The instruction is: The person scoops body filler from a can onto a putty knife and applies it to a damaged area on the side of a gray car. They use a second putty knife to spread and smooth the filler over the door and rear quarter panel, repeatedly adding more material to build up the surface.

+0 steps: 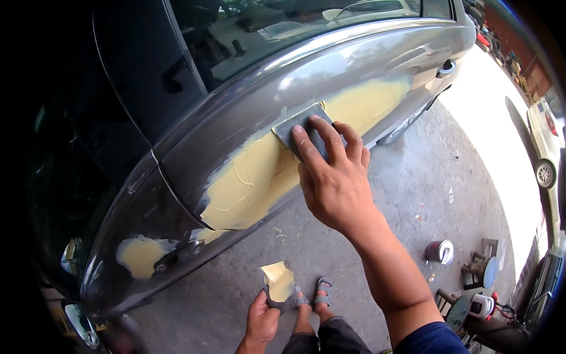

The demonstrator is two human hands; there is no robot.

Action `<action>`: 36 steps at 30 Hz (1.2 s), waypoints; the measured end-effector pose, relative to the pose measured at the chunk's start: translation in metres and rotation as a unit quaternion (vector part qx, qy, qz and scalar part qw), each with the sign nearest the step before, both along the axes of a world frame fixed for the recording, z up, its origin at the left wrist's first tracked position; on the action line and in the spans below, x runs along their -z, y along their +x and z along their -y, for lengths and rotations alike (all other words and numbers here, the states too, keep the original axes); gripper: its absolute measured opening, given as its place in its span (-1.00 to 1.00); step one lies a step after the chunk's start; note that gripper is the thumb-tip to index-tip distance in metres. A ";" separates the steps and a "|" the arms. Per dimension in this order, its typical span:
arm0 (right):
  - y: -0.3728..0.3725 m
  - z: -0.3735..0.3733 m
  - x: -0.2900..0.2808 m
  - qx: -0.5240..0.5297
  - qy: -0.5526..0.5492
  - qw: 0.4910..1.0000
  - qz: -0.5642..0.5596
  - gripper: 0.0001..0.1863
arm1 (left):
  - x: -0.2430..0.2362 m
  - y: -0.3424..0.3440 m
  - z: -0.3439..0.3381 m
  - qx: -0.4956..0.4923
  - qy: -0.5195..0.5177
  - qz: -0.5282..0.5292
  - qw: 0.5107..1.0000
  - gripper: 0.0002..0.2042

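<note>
While the right hand (337, 183) grips a grey rectangular spreader (285, 130), the left (263, 318) clasps a putty-topped grey plate (284, 305) (likely for refills).

no text, label, brand, number or sign can be read. on the grey spreader (285, 129) and the small filler-smeared plate (285, 299), no lettering can be made out. any marking on the can (434, 252) or on the white container (481, 305) at lower right is too small to be resolved. on the white car (543, 131) near the right rim, nothing can be deciphered either.
</note>
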State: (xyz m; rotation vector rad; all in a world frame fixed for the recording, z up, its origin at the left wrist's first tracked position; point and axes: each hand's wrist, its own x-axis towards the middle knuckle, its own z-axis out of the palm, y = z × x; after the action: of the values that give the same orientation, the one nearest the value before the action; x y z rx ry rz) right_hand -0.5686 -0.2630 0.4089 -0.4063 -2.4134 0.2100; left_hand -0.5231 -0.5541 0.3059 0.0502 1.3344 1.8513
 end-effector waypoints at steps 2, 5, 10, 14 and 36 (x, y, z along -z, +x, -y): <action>0.001 0.003 0.017 -0.012 -0.009 1.000 -0.004 -0.42 | 0.002 -0.002 0.001 -0.002 0.000 -0.012 1.000 -0.34; 0.007 0.006 0.057 -0.017 -0.015 0.999 -0.029 -0.39 | 0.009 -0.002 0.003 -0.008 -0.008 -0.010 1.000 -0.35; 0.008 0.007 0.112 -0.022 -0.022 0.996 -0.087 -0.41 | 0.014 -0.005 0.001 -0.007 -0.030 -0.003 1.000 -0.33; 0.027 0.005 0.095 -0.001 -0.023 0.998 -0.066 -0.41 | 0.017 -0.005 0.004 -0.001 -0.028 0.001 1.000 -0.33; 0.030 -0.035 0.101 0.010 -0.030 0.994 -0.103 -0.40 | 0.012 -0.004 -0.011 0.002 -0.004 0.012 1.000 -0.34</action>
State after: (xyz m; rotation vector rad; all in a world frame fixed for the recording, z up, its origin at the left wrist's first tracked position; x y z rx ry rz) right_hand -0.5388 -0.2285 0.3081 -0.4144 -2.2032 0.3021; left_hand -0.5272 -0.5430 0.2936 0.0260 1.3250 1.8382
